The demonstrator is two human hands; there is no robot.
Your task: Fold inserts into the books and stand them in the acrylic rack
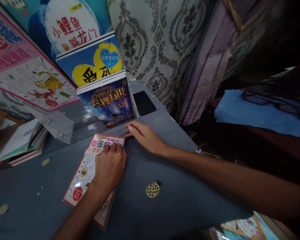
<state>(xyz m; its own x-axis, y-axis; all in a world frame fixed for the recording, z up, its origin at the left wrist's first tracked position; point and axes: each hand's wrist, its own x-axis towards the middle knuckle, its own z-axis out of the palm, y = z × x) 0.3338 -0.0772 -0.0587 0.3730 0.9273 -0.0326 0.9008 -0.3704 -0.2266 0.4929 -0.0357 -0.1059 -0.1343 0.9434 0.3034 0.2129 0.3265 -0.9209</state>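
My left hand rests on a pinkish-orange children's book lying at a slant on the table. Its fingers are bent and close together over the cover's upper part, and the thumb is hidden. Beside the book's upper right corner is my right hand, its fingers stretched forward with nothing held. Just beyond it, a dark blue book with gold lettering leans in a clear acrylic stand. Behind that stands a blue and yellow book, with a larger teal book at the back.
A pink book stands at the left. Stacked books lie below it. A black phone is right of the stand. Patterned wallpaper and a purple curtain border the table. Glasses lie on blue cloth.
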